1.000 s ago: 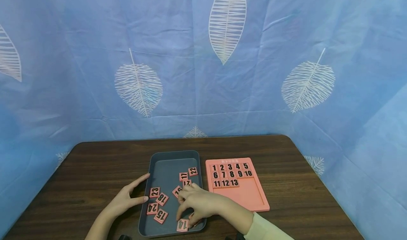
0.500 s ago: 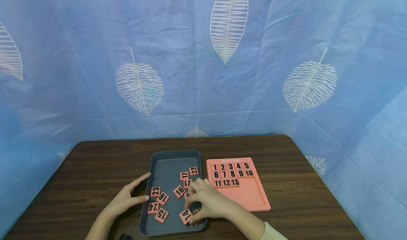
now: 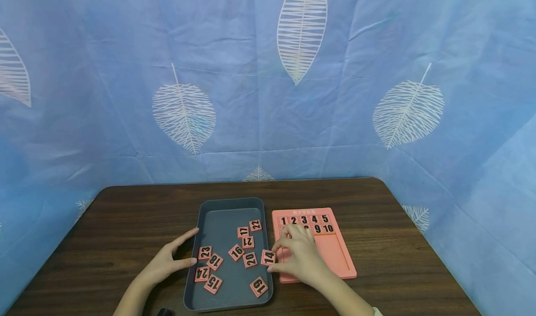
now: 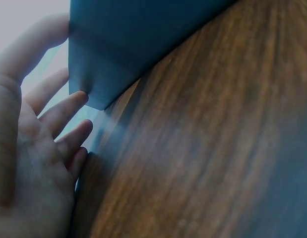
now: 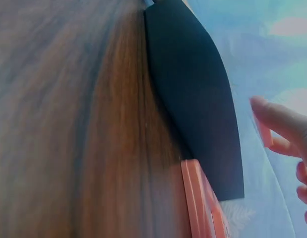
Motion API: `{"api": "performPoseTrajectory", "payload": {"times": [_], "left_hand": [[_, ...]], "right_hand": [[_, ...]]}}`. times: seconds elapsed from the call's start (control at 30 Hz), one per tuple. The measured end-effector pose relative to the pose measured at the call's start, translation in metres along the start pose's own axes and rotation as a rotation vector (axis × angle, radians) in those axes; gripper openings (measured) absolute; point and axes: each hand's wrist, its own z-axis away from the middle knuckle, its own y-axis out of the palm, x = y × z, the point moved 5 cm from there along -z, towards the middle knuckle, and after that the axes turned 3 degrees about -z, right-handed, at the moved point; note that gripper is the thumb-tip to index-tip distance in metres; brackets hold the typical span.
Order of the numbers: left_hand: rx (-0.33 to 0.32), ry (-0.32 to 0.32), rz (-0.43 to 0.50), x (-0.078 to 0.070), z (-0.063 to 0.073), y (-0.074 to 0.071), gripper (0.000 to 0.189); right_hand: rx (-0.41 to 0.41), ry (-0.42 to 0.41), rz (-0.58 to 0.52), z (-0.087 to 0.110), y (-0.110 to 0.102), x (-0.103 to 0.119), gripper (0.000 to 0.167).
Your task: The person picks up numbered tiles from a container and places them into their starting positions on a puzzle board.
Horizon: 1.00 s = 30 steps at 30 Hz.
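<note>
My right hand (image 3: 302,258) pinches a pink number tile marked 14 (image 3: 268,258) between thumb and fingers, above the tray's right rim. The right wrist view shows that tile (image 5: 264,131) edge-on, held up off the table. Beneath and beyond this hand lies the pink number board (image 3: 335,255), its upper rows filled with tiles; the hand hides part of them. My left hand (image 3: 165,263) touches the left wall of the dark grey tray (image 3: 193,292) with thumb and fingertips, fingers loosely extended. That contact with the tray wall (image 4: 123,44) also appears in the left wrist view.
Several loose number tiles lie in the tray, among them 19 (image 3: 258,286), 20 (image 3: 250,259), 15 (image 3: 213,284) and 22 (image 3: 255,225). Tray and board sit side by side on a brown wooden table (image 3: 402,269). A blue leaf-print cloth (image 3: 335,120) hangs behind.
My right hand has lifted tile 14 from the tray's lower right and carried it up and right toward the board. Tiles 19 and 20 are now uncovered. The left hand stays at the tray.
</note>
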Motion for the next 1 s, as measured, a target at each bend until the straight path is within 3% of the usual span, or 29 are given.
{"api": "performPoseTrajectory", "payload": {"times": [0.17, 0.3, 0.6, 1.0], "left_hand": [[0.006, -0.004, 0.014, 0.001, -0.001, 0.000, 0.073], [0.009, -0.001, 0.016, 0.002, -0.002, 0.001, 0.072], [0.001, -0.002, 0.009, 0.001, -0.001, 0.000, 0.073], [0.002, -0.025, -0.005, 0.001, -0.001, 0.000, 0.073]], "right_hand": [[-0.151, 0.032, 0.058, 0.009, -0.014, -0.014, 0.035], [-0.221, 0.104, 0.109, 0.017, -0.025, -0.027, 0.035], [-0.264, 0.354, 0.194, 0.035, -0.045, -0.062, 0.033], [-0.261, 0.544, 0.294, 0.050, -0.050, -0.097, 0.040]]}}
